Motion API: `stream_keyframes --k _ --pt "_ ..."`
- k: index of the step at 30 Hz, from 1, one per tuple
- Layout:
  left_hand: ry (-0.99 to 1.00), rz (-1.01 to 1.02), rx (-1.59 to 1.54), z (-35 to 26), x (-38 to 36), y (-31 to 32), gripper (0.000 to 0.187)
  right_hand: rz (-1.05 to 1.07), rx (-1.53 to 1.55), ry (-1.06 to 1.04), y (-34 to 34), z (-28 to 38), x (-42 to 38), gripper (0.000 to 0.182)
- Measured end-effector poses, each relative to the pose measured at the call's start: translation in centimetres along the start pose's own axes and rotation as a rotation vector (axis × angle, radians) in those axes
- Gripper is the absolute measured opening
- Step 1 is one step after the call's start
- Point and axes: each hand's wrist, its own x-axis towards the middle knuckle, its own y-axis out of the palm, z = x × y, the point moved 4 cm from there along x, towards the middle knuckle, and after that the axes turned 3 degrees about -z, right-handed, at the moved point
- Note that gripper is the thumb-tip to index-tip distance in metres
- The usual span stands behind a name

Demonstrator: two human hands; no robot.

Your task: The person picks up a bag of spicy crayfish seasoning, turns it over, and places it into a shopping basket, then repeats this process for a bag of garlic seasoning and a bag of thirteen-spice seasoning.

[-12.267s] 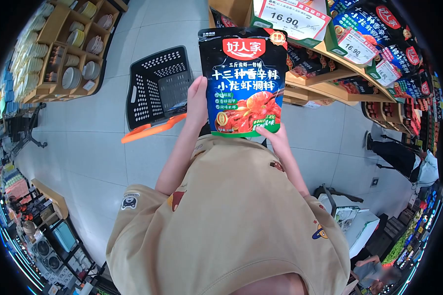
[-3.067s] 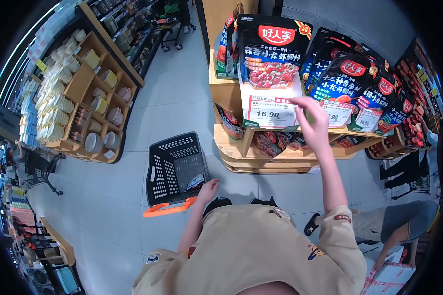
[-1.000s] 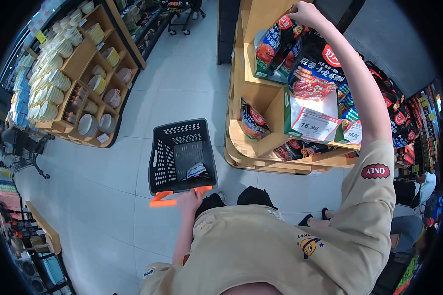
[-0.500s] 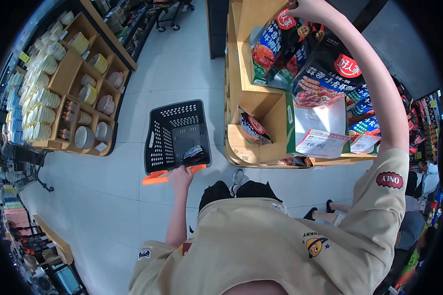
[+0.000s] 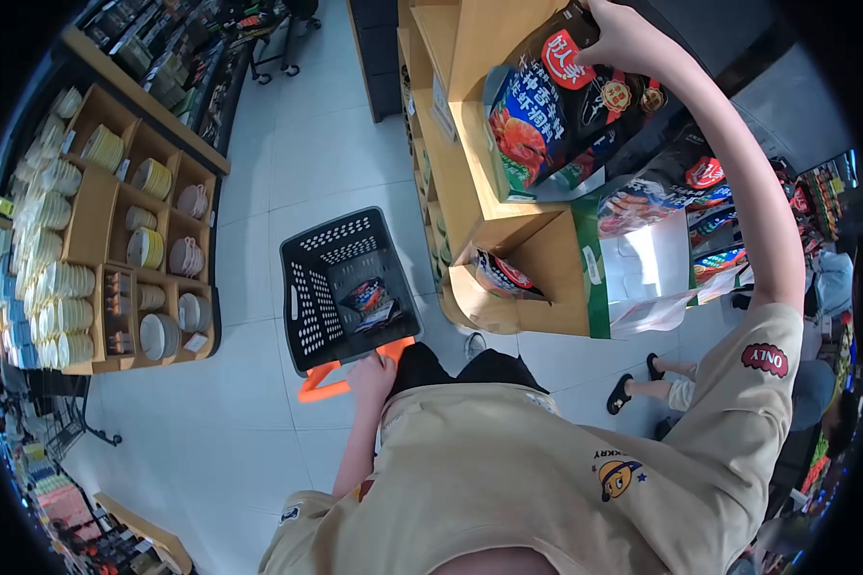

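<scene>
My left hand (image 5: 372, 376) is closed around the orange handle (image 5: 324, 381) of a black perforated basket (image 5: 302, 307), in which a few dark packets (image 5: 369, 299) lie. At the top of the wooden shelf, my right hand (image 5: 616, 38) grips the upper edge of a black seasoning packet (image 5: 547, 105) with a red logo and a crayfish picture. That packet stands upright in a green-edged display box (image 5: 497, 144), with similar packets behind it. Another black packet (image 5: 657, 187) leans in the neighbouring white-lined box (image 5: 644, 268).
A single packet (image 5: 508, 276) lies in the lower wooden shelf nook (image 5: 475, 302). Shelves of bowls (image 5: 86, 225) stand at the left. A person's legs and black shoes (image 5: 620, 393) show at the right. A cart (image 5: 62, 422) is at the lower left.
The view has shifted, and the basket's packets show more fully. My right hand has moved slightly right and down relative to the frame, and the gripped packet stands out more clearly.
</scene>
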Motion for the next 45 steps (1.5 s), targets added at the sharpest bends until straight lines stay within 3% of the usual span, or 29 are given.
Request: stream_keyframes --k 3,4,8,11,14,15,17,18,19,21,24,25,27,29,31,32,34,35,36,37,39,41,43,44,45 --pt "0.052 0.123 -0.221 0.9 1.1 -1.1 0.023 0.189 -0.051 0.044 3.1 -1.6 1.8 0.044" --pt "0.121 0.179 -0.257 1.8 1.7 -0.4 0.020 0.153 0.015 0.081 3.1 -1.7 1.4 0.046" --pt "0.291 0.183 -0.302 2.8 4.4 -1.9 0.020 0.383 0.175 0.247 3.5 -1.5 1.8 0.039" --pt "0.302 0.242 -0.274 2.9 6.4 -3.3 0.019 0.180 0.262 0.256 4.5 -2.6 1.7 0.031" --pt "0.361 0.170 -0.320 2.5 7.6 -4.0 0.017 -0.021 0.345 0.244 4.7 -3.3 1.1 0.023" --pt "0.365 0.165 -0.327 2.0 7.9 -4.2 0.017 -0.027 0.338 0.242 3.1 -2.4 1.2 0.023" --pt "0.373 0.159 -0.343 1.2 8.1 -5.0 0.017 0.353 0.361 0.297 1.4 -0.7 1.2 0.030" --pt "0.369 0.183 -0.339 0.5 8.3 -5.5 0.016 0.272 0.655 0.149 2.1 -3.0 2.2 0.033" --pt "0.370 0.180 -0.340 -0.1 8.4 -6.0 0.016 0.132 0.621 0.402 -3.9 2.5 0.2 0.029" --pt "0.425 0.139 -0.444 -1.5 8.6 -7.0 0.014 0.102 0.894 0.449 -6.6 3.1 -0.3 0.027" --pt "0.442 0.148 -0.565 -4.2 8.9 -9.2 0.017 -0.101 0.934 0.404 -10.7 3.6 -2.0 0.024" --pt "0.444 0.135 -0.565 -5.1 9.3 -9.4 0.017 0.010 0.992 0.320 -11.4 3.5 -2.4 0.022" --pt "0.480 0.194 -1.094 -7.3 9.7 -10.2 0.028 0.027 1.117 0.278 -12.2 3.8 -3.9 0.020" --pt "0.471 0.304 -1.303 -9.8 10.1 -11.9 0.043 0.047 1.259 0.382 -12.5 5.3 -5.4 0.018" --pt "0.577 0.273 -1.493 -12.4 10.3 -14.5 0.050 0.217 1.272 -0.024 -10.6 2.8 -5.5 0.021" --pt "0.577 0.271 -1.489 -13.4 10.7 -15.1 0.050 0.259 1.372 0.029 -9.7 3.0 -6.4 0.024" --pt "0.716 0.008 -1.766 -14.4 11.4 -17.6 0.059 0.422 1.557 0.064 -8.3 4.3 -8.3 0.032" --pt "0.916 0.052 -1.718 -15.3 10.3 -21.5 0.075 0.544 1.644 0.050 -7.5 5.0 -9.2 0.038" --pt "0.930 0.279 -1.714 -15.2 10.5 -20.9 0.078 0.518 1.473 -0.026 -6.6 4.8 -10.0 0.035" --pt "0.938 0.503 -1.700 -15.0 10.5 -20.2 0.082 0.587 1.521 -0.093 -5.7 5.5 -10.5 0.035" --pt "0.889 0.725 -1.464 -14.8 8.5 -19.0 0.067 0.655 1.618 -0.084 -3.6 5.3 -11.5 0.037" --pt "0.955 0.664 -1.538 -15.3 4.0 -20.7 0.047 0.690 1.796 0.018 -1.9 5.3 -12.7 0.035" --pt "0.744 0.689 -1.671 -15.0 2.3 -19.0 0.032 0.552 1.892 0.305 -0.6 4.6 -14.3 0.023" --pt "0.690 0.703 -1.707 -14.8 1.9 -17.9 0.029 0.577 2.020 0.435 0.0 4.9 -15.1 0.024" --pt "0.616 0.570 -1.652 -14.1 1.4 -17.6 0.026 0.673 2.183 0.676 0.7 4.7 -16.2 0.025"
